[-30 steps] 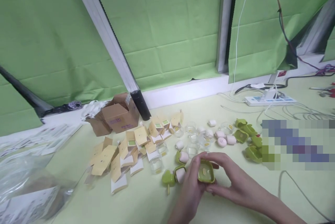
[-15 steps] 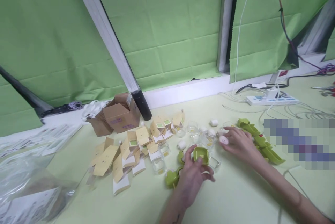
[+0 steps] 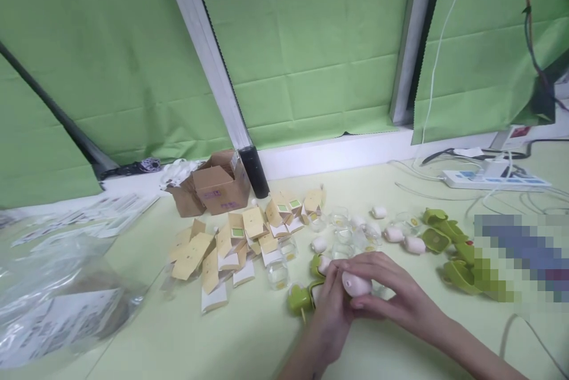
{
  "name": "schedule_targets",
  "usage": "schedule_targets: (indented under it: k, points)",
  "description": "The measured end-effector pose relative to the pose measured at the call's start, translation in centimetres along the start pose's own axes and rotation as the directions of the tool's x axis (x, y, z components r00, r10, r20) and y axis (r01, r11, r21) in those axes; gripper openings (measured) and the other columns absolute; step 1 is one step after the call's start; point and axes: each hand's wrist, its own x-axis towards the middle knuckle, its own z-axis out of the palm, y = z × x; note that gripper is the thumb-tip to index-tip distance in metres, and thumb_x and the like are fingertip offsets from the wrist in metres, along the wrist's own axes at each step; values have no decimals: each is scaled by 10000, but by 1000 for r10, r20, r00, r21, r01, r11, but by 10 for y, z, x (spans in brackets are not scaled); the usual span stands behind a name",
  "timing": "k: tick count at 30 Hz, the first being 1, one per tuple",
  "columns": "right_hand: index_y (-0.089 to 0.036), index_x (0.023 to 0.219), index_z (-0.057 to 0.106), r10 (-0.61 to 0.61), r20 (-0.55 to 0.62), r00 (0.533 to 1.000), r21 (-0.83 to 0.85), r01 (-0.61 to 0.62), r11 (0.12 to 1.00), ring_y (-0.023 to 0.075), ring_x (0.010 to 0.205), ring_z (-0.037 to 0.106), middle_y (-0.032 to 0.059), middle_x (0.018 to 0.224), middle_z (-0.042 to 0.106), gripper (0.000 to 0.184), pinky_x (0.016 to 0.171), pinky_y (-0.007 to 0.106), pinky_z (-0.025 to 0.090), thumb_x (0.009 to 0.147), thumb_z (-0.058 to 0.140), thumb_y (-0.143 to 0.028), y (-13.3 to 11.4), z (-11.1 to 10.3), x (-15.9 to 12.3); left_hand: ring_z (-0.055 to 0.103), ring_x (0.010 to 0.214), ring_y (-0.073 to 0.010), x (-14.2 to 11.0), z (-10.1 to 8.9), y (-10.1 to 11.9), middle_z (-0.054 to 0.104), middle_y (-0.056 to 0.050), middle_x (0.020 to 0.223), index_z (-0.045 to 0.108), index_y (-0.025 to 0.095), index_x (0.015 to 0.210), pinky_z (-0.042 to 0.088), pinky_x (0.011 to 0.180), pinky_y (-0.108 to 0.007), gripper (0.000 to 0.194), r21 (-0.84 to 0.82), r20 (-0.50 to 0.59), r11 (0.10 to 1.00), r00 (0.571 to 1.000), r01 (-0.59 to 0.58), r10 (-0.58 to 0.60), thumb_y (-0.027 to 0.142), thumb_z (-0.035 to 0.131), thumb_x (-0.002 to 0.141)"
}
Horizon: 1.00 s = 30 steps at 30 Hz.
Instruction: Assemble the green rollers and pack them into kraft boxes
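- Pink piece point(image 3: 356, 285) is held above the near part of the counter point(image 3: 400, 344), between the two hands, its rounded end with a small mark turned toward the viewer.
- By the right hand point(image 3: 402, 291) it is gripped, with the fingers laid over its top and the thumb set below.
- By the left hand point(image 3: 332, 316), curled in from the other side, it is met at its left edge; whether anything else is gripped in that palm cannot be told.
- Just left of the left hand, a green lid point(image 3: 300, 298) with a thin stalk is seen on the counter, and beyond the hand a green cup point(image 3: 316, 264) is found with a pale piece set in it.
- Past the hands, clear cups point(image 3: 278, 274) are scattered, and among and beside them more pink pieces point(image 3: 415, 244) are laid.
- To the right, green shells point(image 3: 460, 276) are heaped, partly covered by a blurred patch.
- To the left, opened yellow boxes point(image 3: 193, 256) are spread in a slanting row, with a cardboard box point(image 3: 222, 190) and a black cylinder point(image 3: 254, 171) placed behind them.
- At the far left, a clear plastic bag point(image 3: 66, 309) is seen; at the back right, a power strip point(image 3: 498, 181) is surrounded by cables.
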Motion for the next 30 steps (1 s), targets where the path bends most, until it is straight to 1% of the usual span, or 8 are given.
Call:
schedule_targets:
  k: [4, 9, 12, 15, 18, 21, 25, 30]
  points:
    - [-265, 1270, 466, 17, 4, 1000, -72, -17, 997, 197, 1071, 567, 66, 1158, 621, 430, 872, 316, 491, 863, 600, -234, 4, 4, -12, 487, 608, -125, 0, 1, -2, 513, -9, 762, 558, 166, 990, 423, 487, -231, 343, -84, 119, 994, 991, 72, -62, 469, 507, 838]
    - [-254, 1220, 477, -23, -74, 997, -95, 16, 995, 190, 1053, 584, 54, 1122, 649, 398, 886, 320, 475, 849, 613, -205, 1, 2, -16, 410, 544, -85, -2, 4, -1, 460, 15, 732, 548, 174, 943, 372, 467, -207, 347, -60, 82, 994, 993, 90, -84, 504, 496, 847]
    - [-242, 1229, 476, -81, -90, 993, -110, 71, 991, 200, 1033, 598, 66, 1118, 652, 401, 855, 336, 478, 852, 607, -203, -2, 1, -16, 434, 608, -89, -6, 6, 1, 491, -4, 827, 559, 194, 982, 345, 493, -201, 315, -34, 80, 998, 995, 61, -58, 475, 522, 844]
    - [-240, 1242, 467, -127, -86, 988, -140, 114, 984, 210, 1033, 598, 70, 1109, 658, 422, 857, 367, 463, 848, 612, -199, -3, 2, -16, 457, 685, -107, -7, 7, 2, 507, -24, 933, 555, 212, 1067, 320, 496, -206, 324, -62, 113, 996, 992, 58, -51, 433, 548, 829]
    - [-241, 1227, 487, -124, -54, 991, -197, 111, 974, 211, 1044, 585, 71, 1127, 652, 405, 840, 370, 462, 846, 601, -164, -4, 3, -14, 425, 644, -110, -3, 4, 0, 494, -14, 861, 564, 192, 1035, 303, 481, -223, 357, -126, 160, 988, 985, 84, -63, 462, 543, 802]
    - [-229, 1190, 527, -101, -59, 993, -197, 87, 977, 203, 1035, 575, 72, 1108, 645, 352, 846, 360, 467, 852, 568, -141, -7, 5, -10, 394, 602, -99, 0, -2, -4, 463, 15, 750, 567, 184, 994, 301, 502, -221, 283, -139, 134, 987, 989, 86, -67, 406, 514, 825]
    - [-219, 1153, 555, -73, -49, 996, -159, 64, 985, 204, 1024, 553, 75, 1063, 621, 334, 869, 364, 469, 839, 550, -107, -10, 9, -10, 446, 707, -104, -1, -8, -6, 526, -3, 858, 558, 196, 1040, 331, 587, -208, 253, -129, 73, 988, 994, 88, -79, 318, 528, 821]
    - [-215, 1144, 550, -71, -41, 997, -124, 66, 990, 208, 991, 554, 70, 1021, 621, 362, 826, 373, 483, 810, 546, -75, -9, 14, -13, 459, 732, -115, -4, -10, -5, 539, -4, 852, 566, 206, 1052, 343, 633, -223, 268, -63, 60, 993, 993, 105, -101, 340, 506, 827]
